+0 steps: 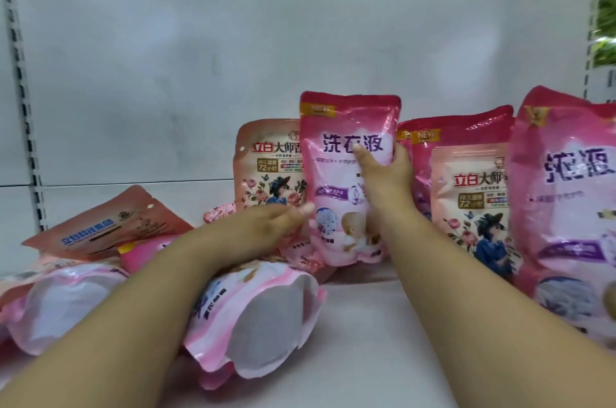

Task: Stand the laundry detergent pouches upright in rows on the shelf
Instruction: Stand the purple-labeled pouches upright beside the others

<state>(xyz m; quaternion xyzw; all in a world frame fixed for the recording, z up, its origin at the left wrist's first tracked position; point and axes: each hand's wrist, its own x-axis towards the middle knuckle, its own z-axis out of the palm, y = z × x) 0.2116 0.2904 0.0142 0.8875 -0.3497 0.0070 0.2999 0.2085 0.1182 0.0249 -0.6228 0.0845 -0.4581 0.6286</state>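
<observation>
Mid-placement: pink pouch (pixel 346 180) held upright mid-shelf (pixel 360 324), right hand (pixel 386 174) gripping its side, left hand (pixel 276 224) loosely touching its edge. Next: settle base, release.

"洗衣液" is printed in purple on the upright pink pouch (pixel 346 180) in the middle, "立白大师香" and "72小时" are read on the peach pouch (pixel 270 164) behind it, "NEW" and "立白大师" on the peach pouch (pixel 466 194) to its right, and "立白科技集团" on the tilted pouch (pixel 106 227) at left.
</observation>
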